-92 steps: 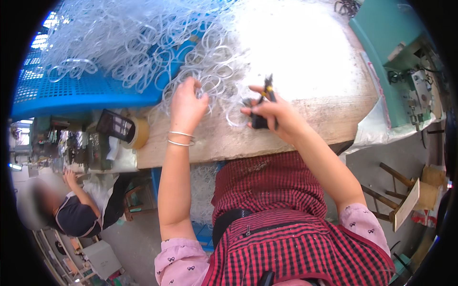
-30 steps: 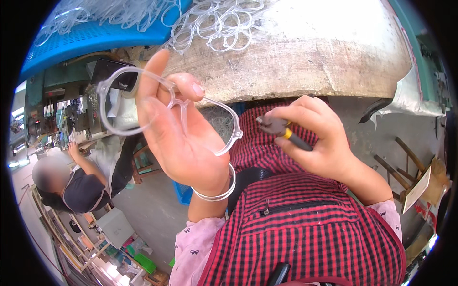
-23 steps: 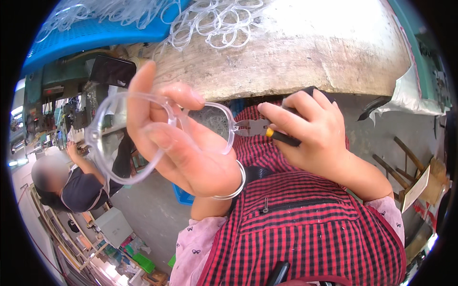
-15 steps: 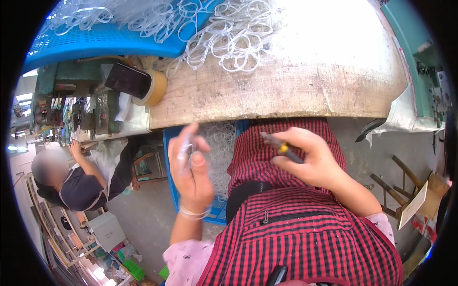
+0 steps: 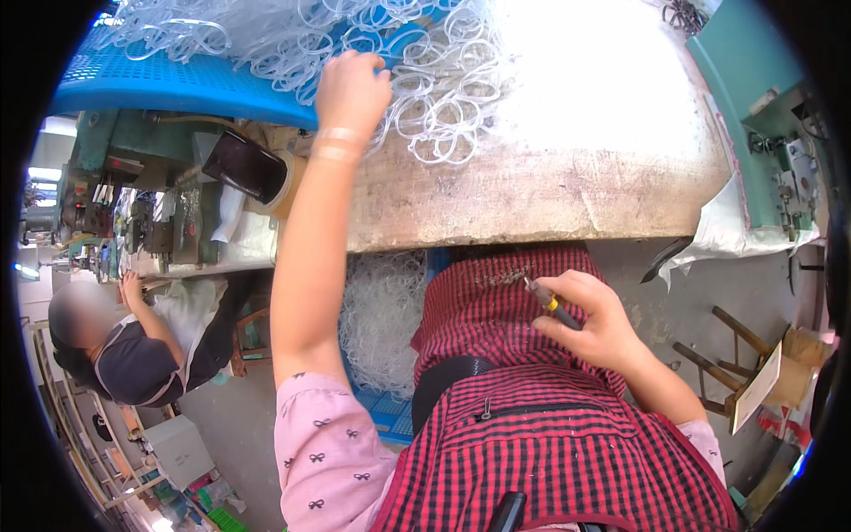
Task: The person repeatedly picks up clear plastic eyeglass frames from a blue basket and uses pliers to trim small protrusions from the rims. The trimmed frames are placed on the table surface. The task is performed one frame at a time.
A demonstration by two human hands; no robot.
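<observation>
The grey floor point(image 5: 270, 430) is seen at lower left, near a seated person point(image 5: 142, 363); a green machine point(image 5: 740, 58) is set at the upper right. Across the upper middle, the scuffed wooden table point(image 5: 532, 199) is washed out by glare. Beside the blue basket point(image 5: 177, 99) at the upper left, clear frames point(image 5: 452, 111) are heaped, seemingly tangled; neighbours could be dragged off the edge if one is pulled sharply. Whether one is held by the left hand point(image 5: 353, 93), curled over the heap, is hidden. Right of centre, pliers point(image 5: 557, 306) are clasped in the right hand's point(image 5: 594, 319) grip; a frame could be scratched by careless tips.
</observation>
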